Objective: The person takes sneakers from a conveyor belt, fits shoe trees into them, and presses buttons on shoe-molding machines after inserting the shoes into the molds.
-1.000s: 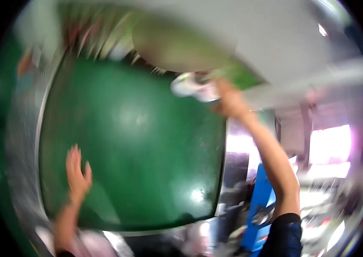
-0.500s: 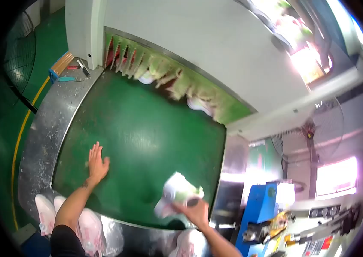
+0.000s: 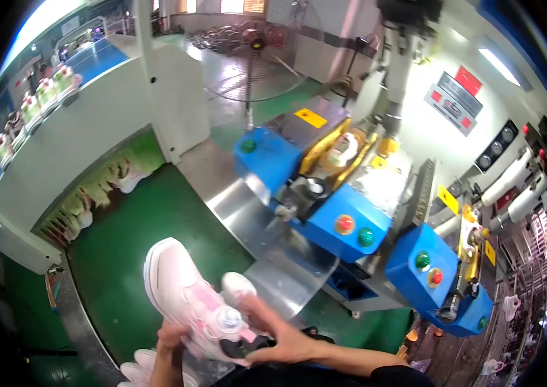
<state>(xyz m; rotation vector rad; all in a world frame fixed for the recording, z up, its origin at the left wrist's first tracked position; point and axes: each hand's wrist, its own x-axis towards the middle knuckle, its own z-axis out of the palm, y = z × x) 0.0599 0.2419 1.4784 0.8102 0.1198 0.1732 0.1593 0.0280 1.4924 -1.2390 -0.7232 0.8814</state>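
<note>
A white and pink sneaker [image 3: 180, 284] is held up in front of me, its toe pointing away and to the left. My left hand [image 3: 171, 338] is closed on its left side, near the lower part. My right hand [image 3: 280, 335] grips the heel and collar end, with its thumb and fingers around the opening. Just beyond my right fingers shows the toe of another white shoe [image 3: 238, 285], partly hidden. Several more white shoes [image 3: 137, 371] lie at the bottom edge, below my left hand.
The green conveyor belt [image 3: 125, 258] runs under a fringed curtain [image 3: 102, 184], where shoes show. A metal ledge [image 3: 280, 284] borders it on the right. Blue machines [image 3: 351, 222] with red and green buttons stand farther right. A fan [image 3: 257, 45] stands behind.
My view has swung right toward the blue machines. My left hand, earlier spread over the belt, is now on a sneaker together with my right hand. The light-coloured item earlier in my right hand is gone from it.
</note>
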